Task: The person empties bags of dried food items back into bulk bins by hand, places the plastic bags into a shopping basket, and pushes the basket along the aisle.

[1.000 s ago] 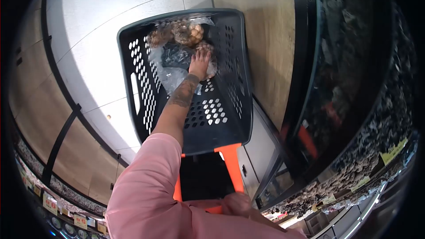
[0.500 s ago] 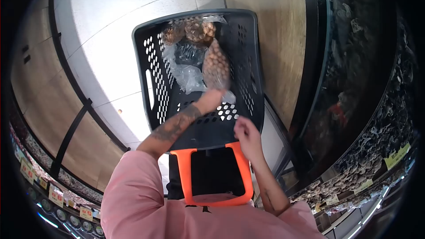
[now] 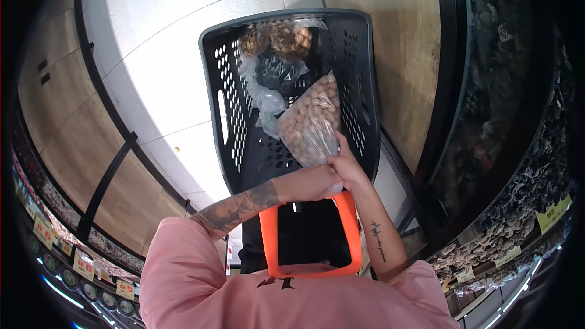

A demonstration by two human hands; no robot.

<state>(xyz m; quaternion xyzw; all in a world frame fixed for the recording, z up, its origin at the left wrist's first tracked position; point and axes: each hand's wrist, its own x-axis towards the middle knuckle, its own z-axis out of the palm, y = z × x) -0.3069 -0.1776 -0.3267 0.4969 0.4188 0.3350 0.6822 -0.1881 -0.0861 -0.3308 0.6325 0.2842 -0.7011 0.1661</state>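
A clear plastic bag of small, round, nut-like brown pieces is tilted over the near part of a dark grey shopping basket. My right hand is closed around the gathered neck of the bag. Just below it, my left hand is closed too and meets the right at the bag's twisted end; its fingertips are partly hidden. Farther back in the basket lie a bag of brown lumpy food and a crumpled clear plastic bag.
The basket's orange handle lies folded toward my body. Wooden panels and a dark display of dried goods stand on the right. Wooden fronts with price tags line the left, beside a pale tiled floor.
The bag has come nearer to me and swung to the right, its neck now between both hands. My right hand, apart from it before, has taken hold of it.
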